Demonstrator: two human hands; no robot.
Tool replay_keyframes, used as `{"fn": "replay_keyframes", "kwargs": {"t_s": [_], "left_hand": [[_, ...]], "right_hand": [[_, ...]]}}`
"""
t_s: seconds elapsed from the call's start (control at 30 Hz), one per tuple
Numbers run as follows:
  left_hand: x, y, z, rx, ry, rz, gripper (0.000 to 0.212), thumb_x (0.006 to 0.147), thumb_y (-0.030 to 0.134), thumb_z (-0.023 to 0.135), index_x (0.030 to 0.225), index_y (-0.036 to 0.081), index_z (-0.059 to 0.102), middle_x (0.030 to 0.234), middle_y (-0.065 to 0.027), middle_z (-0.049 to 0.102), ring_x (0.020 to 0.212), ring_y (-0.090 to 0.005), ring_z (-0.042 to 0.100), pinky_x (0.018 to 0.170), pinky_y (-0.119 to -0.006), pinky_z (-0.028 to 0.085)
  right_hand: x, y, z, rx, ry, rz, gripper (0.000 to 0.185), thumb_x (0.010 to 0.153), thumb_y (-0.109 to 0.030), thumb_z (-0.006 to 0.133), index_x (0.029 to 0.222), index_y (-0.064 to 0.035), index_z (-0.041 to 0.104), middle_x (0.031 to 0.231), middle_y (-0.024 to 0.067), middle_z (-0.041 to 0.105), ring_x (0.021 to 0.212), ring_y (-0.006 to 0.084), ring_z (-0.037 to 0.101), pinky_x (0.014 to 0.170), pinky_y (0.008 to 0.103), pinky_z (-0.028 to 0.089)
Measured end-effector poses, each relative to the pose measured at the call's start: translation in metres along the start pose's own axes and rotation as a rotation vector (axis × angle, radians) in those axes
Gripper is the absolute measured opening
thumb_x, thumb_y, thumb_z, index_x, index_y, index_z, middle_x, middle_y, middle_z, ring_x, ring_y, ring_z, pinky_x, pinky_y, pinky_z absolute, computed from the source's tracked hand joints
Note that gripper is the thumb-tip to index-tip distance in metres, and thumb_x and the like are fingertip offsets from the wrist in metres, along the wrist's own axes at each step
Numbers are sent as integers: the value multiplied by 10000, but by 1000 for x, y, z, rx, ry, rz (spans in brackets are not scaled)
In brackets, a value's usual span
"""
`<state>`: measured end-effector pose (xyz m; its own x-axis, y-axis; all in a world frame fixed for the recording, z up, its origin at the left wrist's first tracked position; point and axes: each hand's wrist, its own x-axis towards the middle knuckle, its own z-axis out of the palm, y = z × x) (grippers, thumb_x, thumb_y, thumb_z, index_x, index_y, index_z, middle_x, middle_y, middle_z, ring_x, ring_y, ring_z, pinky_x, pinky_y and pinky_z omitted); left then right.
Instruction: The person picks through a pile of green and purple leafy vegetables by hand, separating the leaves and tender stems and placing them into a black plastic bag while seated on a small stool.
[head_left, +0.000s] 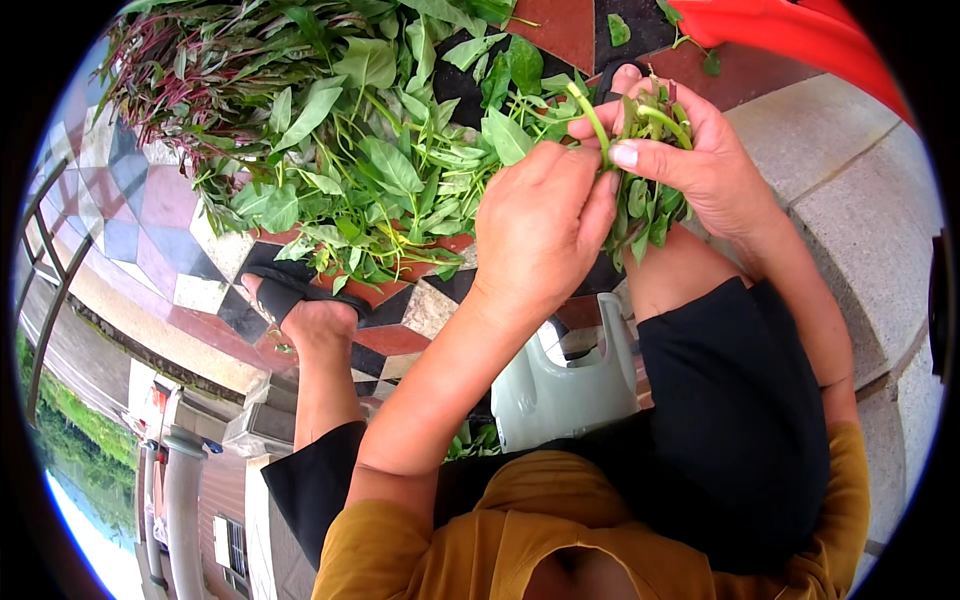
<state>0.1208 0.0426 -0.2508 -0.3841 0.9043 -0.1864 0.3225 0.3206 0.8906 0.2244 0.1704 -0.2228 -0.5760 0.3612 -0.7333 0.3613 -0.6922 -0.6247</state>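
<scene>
In the upper middle right, my right hand (697, 157) holds a bunch of leafy green stems (649, 199), their cut ends upward and leaves hanging below the palm. Close against it on the left, my left hand (540, 217) pinches a thick pale green stem (589, 112) between thumb and fingers; its fingertips are partly hidden. A large spread of loose leafy greens (390, 165) lies on the floor beyond my left hand. Beside it at the upper left is a heap of red-stemmed leafy greens (202, 75).
I sit on a pale plastic stool (562, 397) over a patterned tile floor (397, 330). Concrete steps (862, 195) rise on the right. A red plastic object (795, 37) is at the upper right. A metal railing (45, 225) stands at the far left. A sandalled foot (300, 300) rests near the greens.
</scene>
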Motion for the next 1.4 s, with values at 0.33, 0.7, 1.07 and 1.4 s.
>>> {"fn": "replay_keyframes", "kwargs": {"t_s": [0.33, 0.7, 1.07, 1.4], "left_hand": [[-38, -34, 21, 197, -343, -145, 176, 792, 160, 594, 952, 86, 605, 808, -93, 592, 725, -296, 596, 623, -374, 486], [-36, -103, 14, 596, -143, -117, 464, 704, 236, 690, 1096, 94, 485, 958, -137, 515, 751, -313, 581, 626, -391, 489], [5, -124, -85, 186, 148, -409, 264, 797, 112, 608, 1048, 31, 589, 848, -98, 622, 715, -172, 576, 657, -285, 471], [3, -62, -104, -857, 26, -574, 374, 793, 90, 644, 1150, 19, 559, 974, -32, 600, 619, -56, 445, 528, -181, 348]], "right_hand": [[-2, -17, -43, 188, 29, -119, 502, 808, -114, 596, 1240, 26, 381, 879, 39, 555, 871, 158, 575, 830, 299, 465], [-2, 9, -57, -830, 537, -545, 160, 859, -83, 615, 998, -38, 549, 842, -35, 556, 749, 24, 489, 652, 163, 404], [1, 10, -39, -654, 491, -493, 140, 847, -76, 630, 959, -46, 552, 815, -56, 548, 741, 12, 486, 660, 157, 402], [-4, 10, -39, -609, 379, -383, 139, 842, -68, 630, 945, -43, 539, 807, -56, 528, 749, 11, 476, 667, 156, 393]]}}
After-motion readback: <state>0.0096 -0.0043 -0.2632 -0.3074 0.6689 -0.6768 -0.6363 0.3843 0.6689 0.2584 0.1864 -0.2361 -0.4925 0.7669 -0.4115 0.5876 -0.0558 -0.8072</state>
